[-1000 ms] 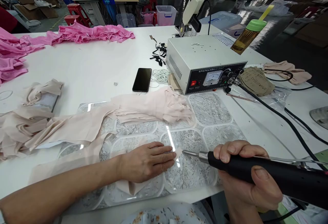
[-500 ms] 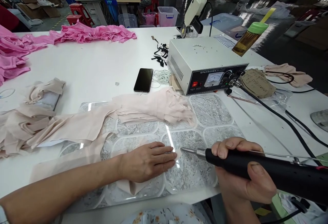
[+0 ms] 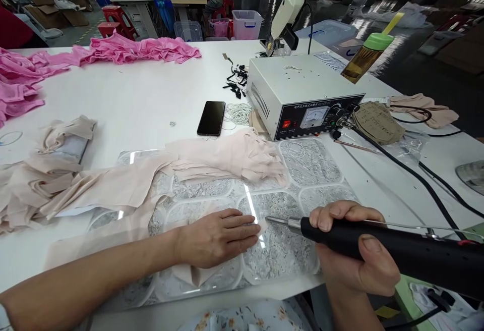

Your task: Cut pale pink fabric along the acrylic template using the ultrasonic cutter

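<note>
My left hand (image 3: 221,237) lies flat with fingers stretched out, pressing a thin beige fabric strip (image 3: 191,274) on the clear, marble-patterned mat (image 3: 280,255). Most of the strip is hidden beneath the palm and forearm; a bit shows past the fingertips. Wrapped in my right hand (image 3: 355,250) is a black ultrasonic welding gun (image 3: 401,250) with a pointed metal tip. That tip is right beside the fabric's end near my left fingertips; whether it touches is unclear. Behind my left hand, a pile of beige fabric pieces (image 3: 227,157) rests on the mat.
A grey-white control box (image 3: 302,84) with dial and red switch stands at the back right, its black cable (image 3: 408,172) running to the gun. Nearby are a phone (image 3: 210,118) and a drink bottle (image 3: 365,58). Pink fabric (image 3: 136,51) and more beige cloth (image 3: 34,184) lie left.
My right hand and the welding gun have shifted very slightly left. My left hand stays flat on the fabric in the same place.
</note>
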Demonstrator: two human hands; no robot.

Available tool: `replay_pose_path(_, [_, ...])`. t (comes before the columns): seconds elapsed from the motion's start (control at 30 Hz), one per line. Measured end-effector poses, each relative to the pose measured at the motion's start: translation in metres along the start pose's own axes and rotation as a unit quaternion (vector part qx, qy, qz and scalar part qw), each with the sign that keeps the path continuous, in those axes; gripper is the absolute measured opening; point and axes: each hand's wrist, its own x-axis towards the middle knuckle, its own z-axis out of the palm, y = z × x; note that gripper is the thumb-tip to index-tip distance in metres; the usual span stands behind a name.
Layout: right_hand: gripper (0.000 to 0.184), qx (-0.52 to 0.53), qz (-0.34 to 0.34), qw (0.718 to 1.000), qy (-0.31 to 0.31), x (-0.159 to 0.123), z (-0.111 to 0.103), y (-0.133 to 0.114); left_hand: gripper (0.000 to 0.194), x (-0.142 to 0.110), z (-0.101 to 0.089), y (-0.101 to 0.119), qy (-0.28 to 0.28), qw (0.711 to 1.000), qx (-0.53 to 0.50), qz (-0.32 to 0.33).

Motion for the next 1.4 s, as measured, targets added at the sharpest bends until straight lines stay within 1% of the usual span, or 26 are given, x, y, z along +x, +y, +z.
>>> replay_pose_path(0.23, [0.015, 0.014, 0.001, 1.0, -0.014, -0.006, -0.005, 0.0, 0.029, 0.001, 0.001, -0.001, 0.001, 1.0, 0.001, -0.001])
replay_pose_path(0.4, [0.014, 0.015, -0.003, 1.0, -0.01, -0.006, -0.005, -0.001, 0.033, -0.001, -0.008, -0.003, -0.034, 0.999, 0.006, 0.011])
replay_pose_path(0.53, [0.014, 0.015, -0.003, 1.0, -0.008, -0.006, -0.005, -0.001, 0.036, -0.007, -0.016, -0.001, -0.059, 0.998, 0.008, 0.015])
replay_pose_path(0.7, [0.013, 0.012, -0.001, 1.0, 0.001, -0.006, -0.004, -0.001, 0.042, -0.015, -0.016, 0.002, -0.079, 0.997, 0.007, 0.01])
replay_pose_path(0.83, [0.013, 0.009, 0.002, 1.0, 0.004, -0.006, -0.005, -0.001, 0.039, -0.017, -0.015, 0.003, -0.073, 0.997, 0.005, 0.007])
replay_pose_path(1.03, [0.013, -0.003, 0.008, 1.0, 0.01, -0.006, -0.007, 0.0, 0.045, -0.019, -0.014, 0.003, -0.07, 0.997, 0.012, 0.007])
replay_pose_path(1.23, [0.013, -0.013, 0.017, 0.999, 0.024, -0.006, -0.002, -0.002, 0.04, -0.023, -0.01, 0.005, -0.057, 0.998, 0.003, -0.004])
replay_pose_path(1.3, [0.014, -0.013, 0.014, 1.0, 0.019, -0.007, 0.0, -0.002, 0.037, -0.023, -0.009, 0.005, -0.062, 0.998, 0.001, -0.009])
replay_pose_path(1.4, [0.016, -0.003, 0.012, 1.0, -0.006, -0.009, 0.004, -0.002, 0.036, -0.022, -0.008, 0.005, -0.06, 0.998, 0.005, -0.011])
